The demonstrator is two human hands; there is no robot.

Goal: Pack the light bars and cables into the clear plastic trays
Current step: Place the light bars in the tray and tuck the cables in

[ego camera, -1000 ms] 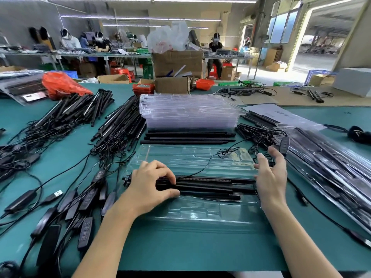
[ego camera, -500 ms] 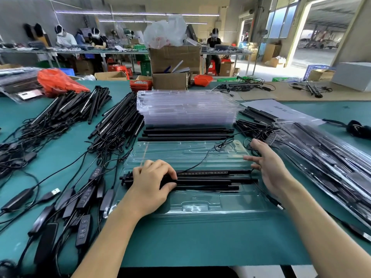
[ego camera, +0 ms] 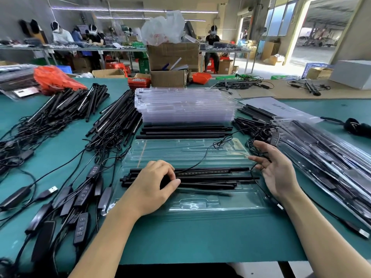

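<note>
light bars [ego camera: 210, 178] lying left-right across clear tray [ego camera: 200, 205], left hand [ego camera: 152, 183] gripping them

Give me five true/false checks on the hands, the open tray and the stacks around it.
1. The left hand grips the light bars lying in the open clear tray. True.
2. The right hand presses flat on the bars. False: it is open, at the tray's right end, by the thin cable.
3. The stack of empty trays sits behind the open tray. True.
4. The orange bag lies on the right. False: far left.
5. The open tray's far half is full of bars. False: only the cable crosses it.
</note>
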